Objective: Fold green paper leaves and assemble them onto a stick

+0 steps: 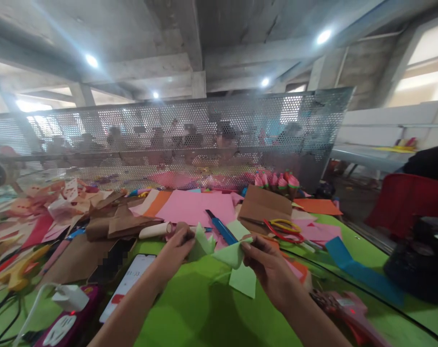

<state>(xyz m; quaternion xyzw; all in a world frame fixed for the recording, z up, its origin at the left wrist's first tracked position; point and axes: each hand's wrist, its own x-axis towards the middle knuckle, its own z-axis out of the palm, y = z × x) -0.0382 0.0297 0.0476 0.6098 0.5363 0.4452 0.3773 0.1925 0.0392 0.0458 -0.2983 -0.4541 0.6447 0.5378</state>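
Observation:
Between my hands is a light green folded paper piece [228,254], bent into pointed flaps and raised over the table. My left hand [180,243] pinches its left flap, and my right hand [260,258] pinches its right end with thumb and fingers. Under it, a flat light green paper strip [243,282] lies on the green tabletop [190,308]. A blue box cutter [222,229] with a dark tip rests just behind the folded paper. Scissors [284,229] with yellow and red handles lie beyond my right hand.
Pink paper [195,206] and brown sheets [265,205] cover the back. At left are a lit phone [130,284], a purple power strip [65,325] and a yellow glue gun [21,270]. A red glue gun [349,308] and blue strip [359,270] lie right. A perforated metal screen [175,144] stands behind.

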